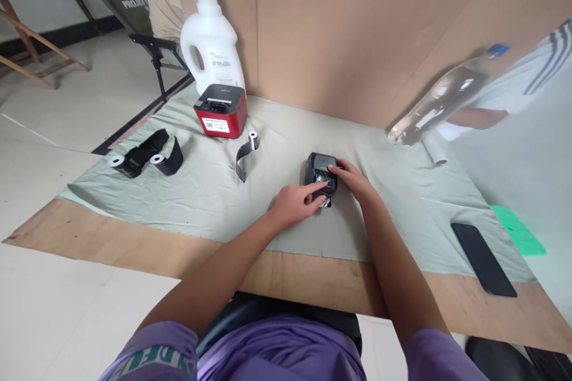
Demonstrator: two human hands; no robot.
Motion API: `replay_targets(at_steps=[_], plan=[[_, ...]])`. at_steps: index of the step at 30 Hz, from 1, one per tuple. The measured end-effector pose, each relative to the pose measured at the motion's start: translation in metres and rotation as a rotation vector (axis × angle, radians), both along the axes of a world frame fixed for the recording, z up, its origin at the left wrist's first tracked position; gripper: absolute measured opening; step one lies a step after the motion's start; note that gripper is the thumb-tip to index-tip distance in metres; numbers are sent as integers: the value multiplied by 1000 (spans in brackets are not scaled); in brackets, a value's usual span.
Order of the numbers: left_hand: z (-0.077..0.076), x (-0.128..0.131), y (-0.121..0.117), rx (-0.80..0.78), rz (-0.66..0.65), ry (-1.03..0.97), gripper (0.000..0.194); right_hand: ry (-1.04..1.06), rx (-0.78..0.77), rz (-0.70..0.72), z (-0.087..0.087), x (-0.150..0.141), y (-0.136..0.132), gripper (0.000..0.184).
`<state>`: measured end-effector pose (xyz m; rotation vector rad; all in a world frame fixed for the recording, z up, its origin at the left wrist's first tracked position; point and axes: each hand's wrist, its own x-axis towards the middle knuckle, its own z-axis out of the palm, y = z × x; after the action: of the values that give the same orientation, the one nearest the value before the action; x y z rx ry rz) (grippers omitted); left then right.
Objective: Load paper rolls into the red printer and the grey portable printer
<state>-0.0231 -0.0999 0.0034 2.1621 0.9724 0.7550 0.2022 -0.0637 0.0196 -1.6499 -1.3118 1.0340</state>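
Observation:
A small black device that looks like a portable printer (322, 162) lies on the cloth in front of me, with a shiny part showing in its middle. My right hand (352, 177) holds it along the right side, the thumb on top. From the near left, my left hand (295, 203) grips its near end; the index finger reaches over the shiny part and the thumb is by a silvery piece at the bottom edge. The other left fingers are curled. Left of the device, a small paper roll (253, 140) trails a dark strip.
A red and black receipt printer (222, 112) stands before a white jug (209, 41). Two rolls with black ribbon (154, 152) lie at left. A plastic bottle (442, 98) leans at right, near another person's arm (478, 118). A phone (484, 259) lies near the right edge. Cardboard (335, 36) walls the back.

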Motion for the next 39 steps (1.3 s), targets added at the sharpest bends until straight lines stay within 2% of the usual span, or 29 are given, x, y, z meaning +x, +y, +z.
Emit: replay_targets(at_steps=[3, 6, 9, 12, 16, 20, 23, 27, 29, 32, 35, 37, 39], plan=[[0, -2, 11, -37, 163, -93, 41, -28, 66, -20, -7, 2, -1, 52], [-2, -4, 37, -170, 295, -150, 41, -144, -32, -87, -3, 6, 2, 43], [0, 3, 68, -385, 235, -149, 48, -169, -185, -18, 6, 8, 5, 41], [5, 18, 87, -491, 113, -39, 50, -161, -194, 13, 9, 5, 8, 38], [7, 38, 88, -440, 197, 77, 48, -225, -97, -43, 4, -5, 10, 39], [2, 65, 87, -494, 261, -9, 52, -299, -7, -120, 8, 7, 15, 41], [9, 106, 96, -489, 192, -42, 53, -369, 42, -183, 18, 45, 18, 41], [31, 193, 116, -360, 31, -3, 49, -394, 95, -377, 25, 130, 12, 44], [39, 245, 121, -343, -51, -2, 47, -273, 122, -509, 21, 178, 2, 44], [40, 319, 118, -385, -139, -49, 45, 8, 193, -690, 9, 237, -17, 42], [34, 371, 111, -412, -153, -71, 42, 243, 235, -841, -4, 268, -31, 43], [29, 391, 111, -407, -126, -74, 40, 326, 239, -881, -12, 274, -35, 45], [24, 400, 115, -404, -116, -91, 39, 365, 255, -875, -18, 274, -34, 47]])
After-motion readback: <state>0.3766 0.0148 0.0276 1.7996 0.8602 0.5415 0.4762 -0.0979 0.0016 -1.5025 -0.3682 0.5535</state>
